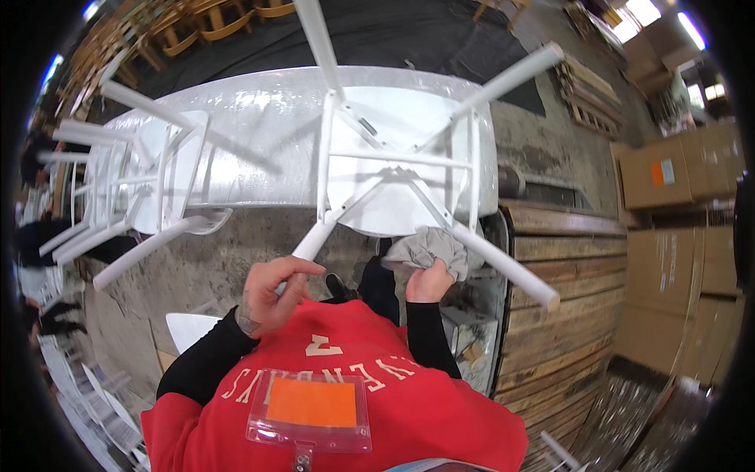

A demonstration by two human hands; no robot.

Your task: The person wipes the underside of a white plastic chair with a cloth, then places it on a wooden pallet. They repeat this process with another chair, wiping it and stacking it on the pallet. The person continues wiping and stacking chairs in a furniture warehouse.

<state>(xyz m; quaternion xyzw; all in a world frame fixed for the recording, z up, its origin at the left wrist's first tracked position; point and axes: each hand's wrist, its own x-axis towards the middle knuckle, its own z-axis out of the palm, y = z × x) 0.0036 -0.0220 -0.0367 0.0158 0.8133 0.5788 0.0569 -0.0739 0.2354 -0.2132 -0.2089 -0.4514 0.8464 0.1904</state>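
Well, from the head view, a long table sheathed in shiny clear film runs from about ten o'clock to one, over a stained grey concrete floor. Beyond it, around eleven to twelve, a wrinkled black sheet covers the ground, with pale brown wooden chairs crowded at its far edge. Stacked wooden pallets sit at two o'clock, tall brown cardboard boxes at three, and a broad stack of weathered timber slats between three and four, close by the worker's right side.

At twelve, a white chair with a rounded seat and round legs rests upside down on the table, its legs splaying up and outward; the two near ones jut toward the worker. More upturned white chairs crowd the table's end between nine and ten.

At eight o'clock the left hand has its fingers curled around the end of the chair's near left leg. At four, the right hand grips a bunched light-grey cloth, which covers part of the near right leg. A clear badge holder with an orange card lies on the red shirt at six.
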